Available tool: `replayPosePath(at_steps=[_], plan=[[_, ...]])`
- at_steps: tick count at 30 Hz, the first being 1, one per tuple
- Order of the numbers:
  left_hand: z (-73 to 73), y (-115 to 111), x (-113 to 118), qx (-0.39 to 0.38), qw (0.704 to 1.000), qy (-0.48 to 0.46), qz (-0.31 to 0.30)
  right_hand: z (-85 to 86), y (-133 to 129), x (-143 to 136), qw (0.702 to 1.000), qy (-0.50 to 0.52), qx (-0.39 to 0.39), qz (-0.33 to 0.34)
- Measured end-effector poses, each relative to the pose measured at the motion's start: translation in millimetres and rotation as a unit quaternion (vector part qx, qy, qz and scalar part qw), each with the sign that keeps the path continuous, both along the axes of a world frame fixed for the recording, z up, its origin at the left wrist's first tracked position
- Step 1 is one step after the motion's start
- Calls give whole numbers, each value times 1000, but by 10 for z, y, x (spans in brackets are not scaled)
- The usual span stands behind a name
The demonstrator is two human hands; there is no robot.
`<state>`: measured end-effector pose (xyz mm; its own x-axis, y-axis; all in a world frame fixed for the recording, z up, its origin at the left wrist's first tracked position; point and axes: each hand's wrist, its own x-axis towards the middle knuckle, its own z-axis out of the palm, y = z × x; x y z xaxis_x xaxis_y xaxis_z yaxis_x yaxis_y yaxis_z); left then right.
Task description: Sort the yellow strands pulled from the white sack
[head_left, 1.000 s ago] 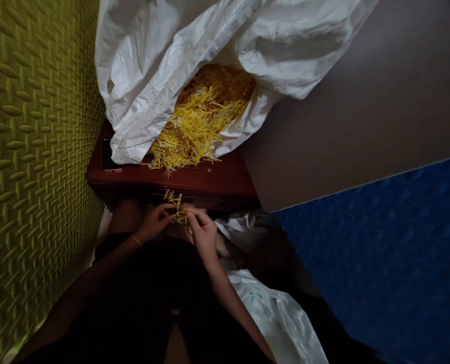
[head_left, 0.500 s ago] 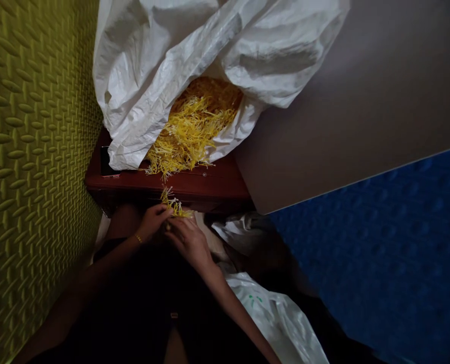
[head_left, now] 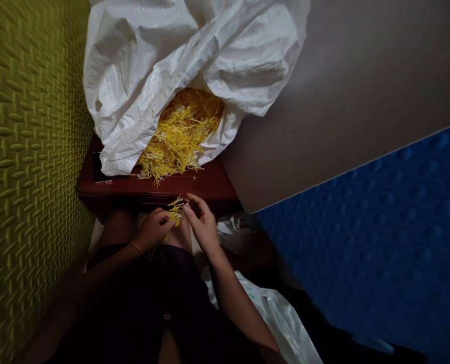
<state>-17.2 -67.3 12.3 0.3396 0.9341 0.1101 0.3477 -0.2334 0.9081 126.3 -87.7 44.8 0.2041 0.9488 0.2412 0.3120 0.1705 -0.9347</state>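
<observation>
My left hand (head_left: 154, 230), with a thin yellow bracelet at the wrist, is closed on a small bunch of thin yellow strands with white tips (head_left: 176, 212), just above my lap. To the right of the bunch, my right hand (head_left: 203, 225) has its thumb and forefinger drawn together at the white ends of the strands, seeming to pinch one. Beyond both hands, a large heap of the same yellow strands (head_left: 183, 134) spills from the mouth of a white woven sack (head_left: 130, 96). The sack rests on a dark red leather-like surface (head_left: 210, 182).
A dark flat object (head_left: 100, 169) lies by the sack's left corner. To the left rises a yellow textured mat (head_left: 28, 151); a plain grey-brown panel (head_left: 323, 111) and blue textured matting (head_left: 380, 227) are on the right. White plastic bags (head_left: 281, 318) lie beside my right arm.
My right hand has moved up and away from my left, its thumb and forefinger now at the strands' tips. My left hand keeps hold of the bunch. The view has shifted slightly.
</observation>
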Motion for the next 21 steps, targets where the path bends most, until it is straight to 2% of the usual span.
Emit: replayPosePath(at_steps=[2,4,7,10,13,15,21], plan=[[11,-7,6,15,1000,-2,5,-18,17,-3,999,40,-19,27],[34,-16,8,18,1000,-13,-9,-18,18,20,999,31,-8,38],[86,-36,12,-8,999,-31,-41,13,-7,93,991,-109,83,1],[139,-58,31,-30,998,-32,-50,46,-43,175,944,-290,156,1],[181,-81,74,-18,999,4,-49,38,-65,243,907,-386,170,16],[207,-103,117,-2,999,32,-42,4,-71,291,899,-401,177,6],[304,-189,296,19,993,101,-51,-120,-94,472,902,-376,208,-34]])
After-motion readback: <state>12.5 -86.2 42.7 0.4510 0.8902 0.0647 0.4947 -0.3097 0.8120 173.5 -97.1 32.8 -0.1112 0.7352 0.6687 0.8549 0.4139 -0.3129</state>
